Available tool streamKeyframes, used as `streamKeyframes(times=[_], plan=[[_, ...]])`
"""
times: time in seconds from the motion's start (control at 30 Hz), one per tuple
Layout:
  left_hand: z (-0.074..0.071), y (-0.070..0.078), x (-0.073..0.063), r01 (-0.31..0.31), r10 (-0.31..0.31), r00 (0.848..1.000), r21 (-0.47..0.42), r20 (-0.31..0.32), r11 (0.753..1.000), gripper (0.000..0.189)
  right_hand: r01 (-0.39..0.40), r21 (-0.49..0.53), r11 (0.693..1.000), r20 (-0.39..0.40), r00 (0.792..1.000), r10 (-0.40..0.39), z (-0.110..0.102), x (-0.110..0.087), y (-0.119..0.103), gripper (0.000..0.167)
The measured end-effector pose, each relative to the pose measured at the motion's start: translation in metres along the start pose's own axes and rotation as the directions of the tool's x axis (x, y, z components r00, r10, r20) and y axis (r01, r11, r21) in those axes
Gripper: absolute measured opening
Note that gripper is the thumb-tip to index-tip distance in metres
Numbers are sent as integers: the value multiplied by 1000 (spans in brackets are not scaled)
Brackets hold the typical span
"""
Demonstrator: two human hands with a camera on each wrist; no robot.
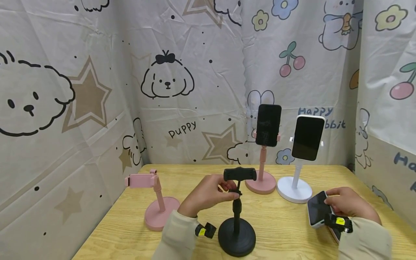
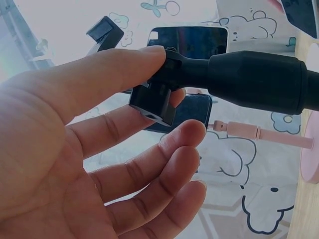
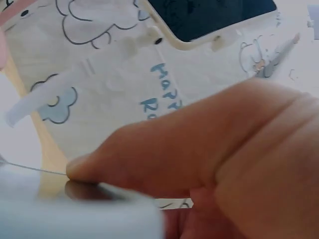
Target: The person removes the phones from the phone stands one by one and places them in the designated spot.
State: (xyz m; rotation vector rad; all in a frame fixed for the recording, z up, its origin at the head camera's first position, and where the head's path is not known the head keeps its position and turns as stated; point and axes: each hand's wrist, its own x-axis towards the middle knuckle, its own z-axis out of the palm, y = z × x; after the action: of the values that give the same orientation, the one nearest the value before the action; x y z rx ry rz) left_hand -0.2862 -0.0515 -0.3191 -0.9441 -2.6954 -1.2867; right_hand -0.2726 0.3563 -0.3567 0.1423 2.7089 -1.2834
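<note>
My left hand (image 1: 208, 193) pinches the neck joint of a black phone stand (image 1: 237, 207) between thumb and index finger. The stand's clamp (image 1: 239, 174) is empty, and its round base rests on the table. In the left wrist view, the other fingers are loosely bent beside the joint (image 2: 169, 69). On the right, my right hand (image 1: 349, 204) grips a white-edged smartphone (image 1: 317, 207) by its edge, dark screen up and tilted. Below it lies part of another phone (image 1: 335, 234), mostly hidden by the hand and wrist camera. The right wrist view shows the thumb (image 3: 114, 159) on the held phone.
An empty pink phone stand (image 1: 159, 196) is at the left. Behind stand a pink stand (image 1: 262, 162) holding a black phone (image 1: 268, 125) and a white stand (image 1: 297, 173) holding a white-framed phone (image 1: 308, 138). Printed curtains (image 1: 195, 90) enclose the wooden table (image 1: 201, 245).
</note>
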Motion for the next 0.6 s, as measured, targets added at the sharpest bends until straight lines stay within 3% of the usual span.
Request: streamKeyframes(times=[0.2, 0.6], plan=[[-1, 0, 0, 0, 0, 1000, -6, -1, 1000, 14, 2, 46, 999, 31, 1000, -4, 8, 8, 2, 51], [-3, 1, -3, -2, 2, 1000, 4, -9, 1000, 14, -9, 37, 999, 23, 1000, 9, 17, 21, 10, 50]])
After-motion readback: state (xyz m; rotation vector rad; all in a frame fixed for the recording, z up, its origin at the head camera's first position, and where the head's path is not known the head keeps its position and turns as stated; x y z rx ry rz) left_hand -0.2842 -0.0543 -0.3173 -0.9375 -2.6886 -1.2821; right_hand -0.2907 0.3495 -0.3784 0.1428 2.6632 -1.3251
